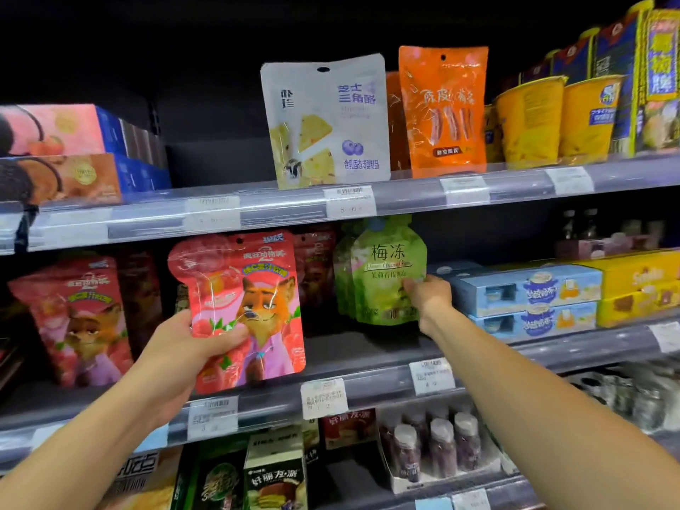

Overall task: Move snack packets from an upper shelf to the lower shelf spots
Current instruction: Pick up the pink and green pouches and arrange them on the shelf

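Two hands up at middle shelf point(368, 390). Left hand point(184, 347) at 8 o'clock, thumb and fingers clamping glossy red fox-print snack pouch point(243, 307), held upright before shelf. Right hand point(428, 294) at 3 o'clock, fingertips pinching lower right edge of green plastic jelly pouch point(386, 270) standing on shelf.

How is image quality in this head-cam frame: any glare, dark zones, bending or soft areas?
Head view: glare streaks the red fox pouch in the left hand; the shelf back above is nearly black; the shelf rails bow from the wide lens; price labels and the bottles lower right are soft; the green pouch at the right hand reads fairly sharp.
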Available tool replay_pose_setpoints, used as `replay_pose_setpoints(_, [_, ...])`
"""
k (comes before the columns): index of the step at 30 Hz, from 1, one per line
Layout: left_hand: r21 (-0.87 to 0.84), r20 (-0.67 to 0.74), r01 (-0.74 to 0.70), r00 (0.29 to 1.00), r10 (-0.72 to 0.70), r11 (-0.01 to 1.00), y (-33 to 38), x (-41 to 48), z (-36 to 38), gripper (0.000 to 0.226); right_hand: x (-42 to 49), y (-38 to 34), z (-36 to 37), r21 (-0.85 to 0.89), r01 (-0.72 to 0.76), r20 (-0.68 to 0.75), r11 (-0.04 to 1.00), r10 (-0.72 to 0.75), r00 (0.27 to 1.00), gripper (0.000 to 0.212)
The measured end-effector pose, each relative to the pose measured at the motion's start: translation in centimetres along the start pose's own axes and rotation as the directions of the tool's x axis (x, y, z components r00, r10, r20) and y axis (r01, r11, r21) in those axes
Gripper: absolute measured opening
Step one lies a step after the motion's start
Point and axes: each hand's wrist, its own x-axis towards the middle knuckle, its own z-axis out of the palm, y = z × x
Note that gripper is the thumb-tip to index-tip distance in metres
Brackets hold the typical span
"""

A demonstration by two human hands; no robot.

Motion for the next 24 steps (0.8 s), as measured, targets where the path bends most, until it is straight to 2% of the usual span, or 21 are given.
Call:
replay_pose_setpoints(3, [-0.001,-0.035,-0.003,0.999,0.003,1.0,0.2,0.1,0.3,0.04,1.5,0.9,0.4,0.054,0.033,0.02,0.998,-0.034,0.999,0.006])
replay_pose_setpoints(6, [0.007,-0.058,-0.001,0.998,0.002,1.0,0.3,0.1,0.6,0.039,2.4,1.9,0.6,-0.004,0.055,0.05,0.998,-0.054,0.997,0.024])
replay_pose_setpoints(8, [0.018,-0.069,-0.006,0.998,0.008,1.0,0.4,0.0,0.9,0.041,2.8,2.1,0.7,0.056,0.047,0.073,0.997,-0.051,0.996,0.03])
replay_pose_setpoints(9, [0.019,-0.077,-0.012,0.997,0.013,1.0,0.5,-0.1,1.0,0.041,3.1,2.1,0.6,0.085,0.025,0.102,0.996,-0.034,0.994,0.034])
replay_pose_setpoints(10, [0.018,-0.083,-0.017,0.996,0.019,1.0,0.6,-0.1,1.1,0.039,3.4,2.1,0.5,0.142,-0.112,0.091,0.983,0.1,0.991,0.043])
replay_pose_setpoints(11, [0.018,-0.088,-0.021,0.996,0.022,1.0,0.6,-0.2,1.1,0.037,3.4,2.7,0.2,-0.246,0.037,0.059,0.969,-0.023,0.998,0.055])
replay_pose_setpoints(12, [0.017,-0.09,-0.021,0.996,0.023,1.0,0.7,-0.2,1.2,0.034,3.4,2.7,0.3,-0.583,0.208,0.138,0.785,-0.156,0.978,0.065])
replay_pose_setpoints(13, [0.019,-0.093,-0.02,0.995,0.022,1.0,0.7,-0.2,1.1,0.032,3.2,2.6,0.3,-0.708,0.288,0.205,0.645,-0.201,0.958,0.07])
replay_pose_setpoints(14, [0.024,-0.096,-0.018,0.995,0.02,1.0,0.7,-0.2,1.1,0.031,3.0,2.7,0.1,-0.704,0.306,0.221,0.641,-0.211,0.952,0.07])
replay_pose_setpoints(15, [0.028,-0.097,-0.016,0.995,0.019,0.999,0.7,-0.2,1.2,0.03,2.8,3.0,0.0,-0.581,0.258,0.198,0.772,-0.174,0.965,0.063])
replay_pose_setpoints(16, [0.033,-0.095,-0.013,0.995,0.016,0.999,0.7,-0.2,1.2,0.031,2.5,2.5,0.1,-0.298,0.059,0.127,0.953,-0.021,0.992,0.053])
replay_pose_setpoints(17, [0.04,-0.091,-0.012,0.996,0.016,0.999,0.7,-0.2,1.3,0.035,2.7,1.8,0.1,-0.139,-0.058,0.124,0.989,0.075,0.989,0.043])
replay_pose_setpoints(19, [0.036,-0.087,-0.01,0.996,0.013,0.999,0.7,0.1,1.5,0.045,2.3,1.6,-0.2,-0.099,-0.001,0.135,0.995,0.014,0.991,0.035])
replay_pose_setpoints(21, [0.018,-0.096,-0.003,0.995,0.005,1.0,0.7,0.5,1.8,0.047,2.0,1.3,-0.4,-0.202,-0.014,0.145,0.979,0.045,0.988,0.035])
replay_pose_setpoints(24, [-0.002,-0.101,0.014,0.995,-0.014,1.0,0.7,1.4,2.7,0.036,1.7,0.4,-0.4,-0.347,-0.028,0.121,0.938,0.075,0.99,0.042])
